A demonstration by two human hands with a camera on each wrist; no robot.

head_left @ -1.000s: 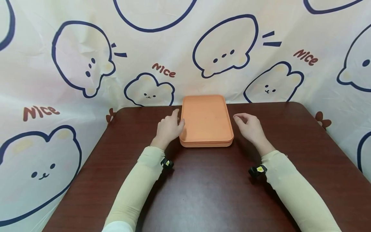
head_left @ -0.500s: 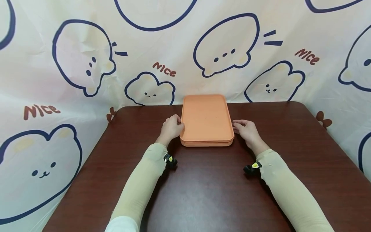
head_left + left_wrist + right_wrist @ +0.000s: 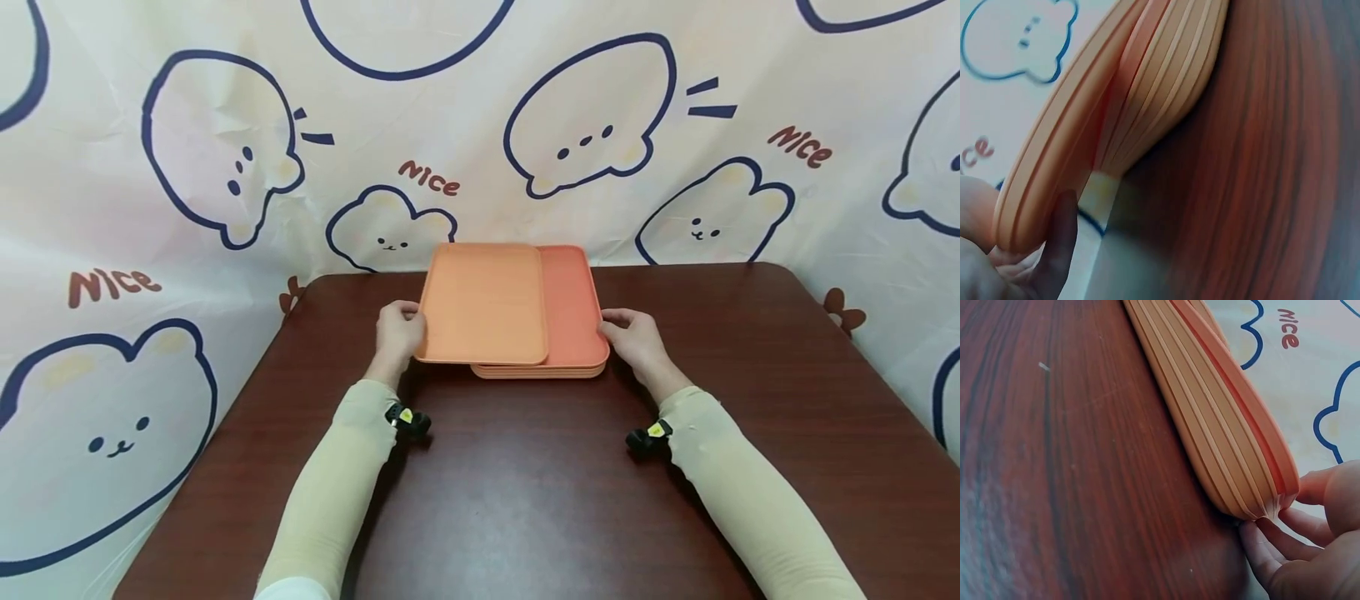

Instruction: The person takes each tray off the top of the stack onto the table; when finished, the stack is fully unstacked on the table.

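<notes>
My left hand (image 3: 399,335) grips the left edge of a light orange rectangular tray (image 3: 482,302), thumb above and fingers beneath. That tray is shifted left and overlaps a coral tray (image 3: 573,307), which tops a stack of light orange trays (image 3: 536,373) at the table's far edge. In the left wrist view the held tray (image 3: 1054,150) tilts away from the stack, a gap showing between them. My right hand (image 3: 634,340) holds the stack's right side; in the right wrist view its thumb is at the coral tray's (image 3: 1260,419) rim and its fingertips (image 3: 1254,540) are against the lower trays.
The stack stands on a dark brown wood-grain table (image 3: 517,483). A white sheet (image 3: 480,108) printed with cartoon bears hangs right behind the table and along both sides. Black wrist cameras (image 3: 408,421) sit on both cream sleeves.
My left hand has taken hold of the top tray and drawn it left, uncovering the coral tray beneath. My right hand has closed in on the stack's right edge and stayed there.
</notes>
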